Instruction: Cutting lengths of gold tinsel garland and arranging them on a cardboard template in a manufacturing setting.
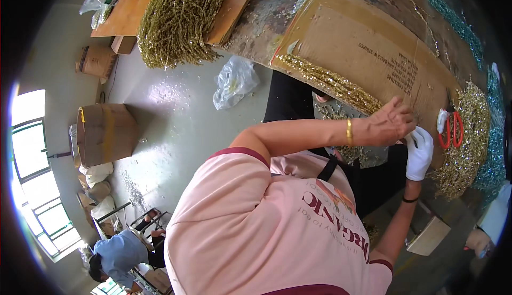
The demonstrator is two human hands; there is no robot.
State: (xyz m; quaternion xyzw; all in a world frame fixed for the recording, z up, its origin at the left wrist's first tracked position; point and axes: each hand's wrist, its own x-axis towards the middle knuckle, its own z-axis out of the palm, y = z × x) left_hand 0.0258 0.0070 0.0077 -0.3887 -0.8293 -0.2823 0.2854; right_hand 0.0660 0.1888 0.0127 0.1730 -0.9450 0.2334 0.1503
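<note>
My left hand (388,120), bare and with a gold bracelet at the wrist, is closed with its fingertips bent in a pinch. Close against it is my right hand (420,154) in a white glove, its fingers drawn together. Whatever lies between the fingertips is too small or hidden to make out. Along the near edge of a flat cardboard sheet (368,34) runs a bundle of gold glitter strands (325,79), ending near my left hand. Red-handled scissors (452,128) lie just beyond my right hand, beside a thick gold glitter bunch (472,135).
A large gold bunch (178,20) hangs over the table's left end, on a wooden board (234,10). Teal glitter strands (453,20) lie at the far right. A plastic bag (234,82) and a cardboard box (106,134) are on the floor. Another person (122,255) bends at lower left.
</note>
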